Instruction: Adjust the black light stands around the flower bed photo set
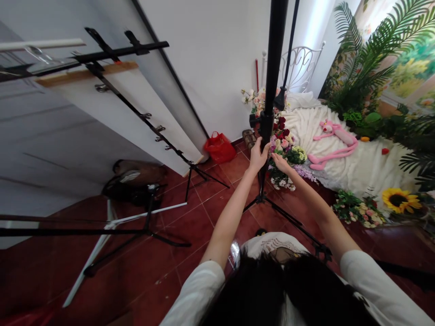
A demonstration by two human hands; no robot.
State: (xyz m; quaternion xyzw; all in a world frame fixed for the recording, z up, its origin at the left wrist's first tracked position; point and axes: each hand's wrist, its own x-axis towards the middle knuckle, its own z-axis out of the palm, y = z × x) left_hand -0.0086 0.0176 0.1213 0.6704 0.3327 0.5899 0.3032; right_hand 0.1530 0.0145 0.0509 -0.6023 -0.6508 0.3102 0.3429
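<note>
Gripping black pole (272, 77), already upright on spread legs (296, 221), in curled left hand (258, 157); close beside with right hand (282, 164), cannot tell if holding; not yet released.

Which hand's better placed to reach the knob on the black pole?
Left, probably: the left hand is at the black pole, just below the knob and nearer it. The right hand sits slightly lower, toward the pole's other side.

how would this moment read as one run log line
left hand: on black stand pole; right hand: beside pole, contact unclear; floor: red bag
</note>
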